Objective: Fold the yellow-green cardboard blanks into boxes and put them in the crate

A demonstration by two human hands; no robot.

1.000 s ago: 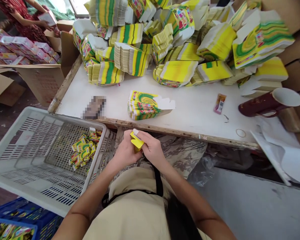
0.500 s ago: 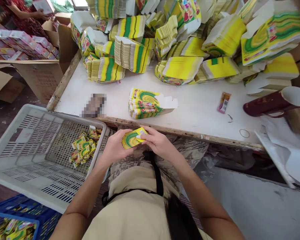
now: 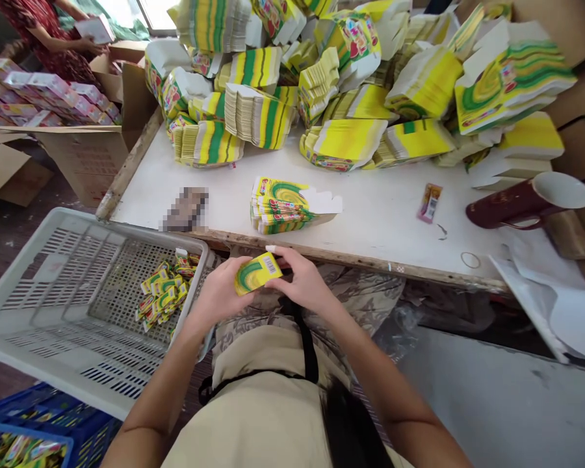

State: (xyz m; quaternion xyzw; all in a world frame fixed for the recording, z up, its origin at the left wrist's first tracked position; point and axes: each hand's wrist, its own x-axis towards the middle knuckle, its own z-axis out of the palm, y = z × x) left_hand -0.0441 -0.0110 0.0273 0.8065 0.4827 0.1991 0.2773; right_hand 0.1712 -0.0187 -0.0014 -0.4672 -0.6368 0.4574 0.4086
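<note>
Just below the frame's centre, the left hand grasps a yellow box while the right hand pinches its barcode end, apparently closing it, so the next move likely calls for pressing that end.

- Surface: white top, worn wood strips along front and left edges
- Back: heap of yellow-green carton bundles, partly piled up
- Front middle: 1 small fanned carton stack, white flaps to the right
- Front left: 1 pixelated item, can't ID
- Right: 1 small packet, 1 maroon mug, 1 thin ring
</note>
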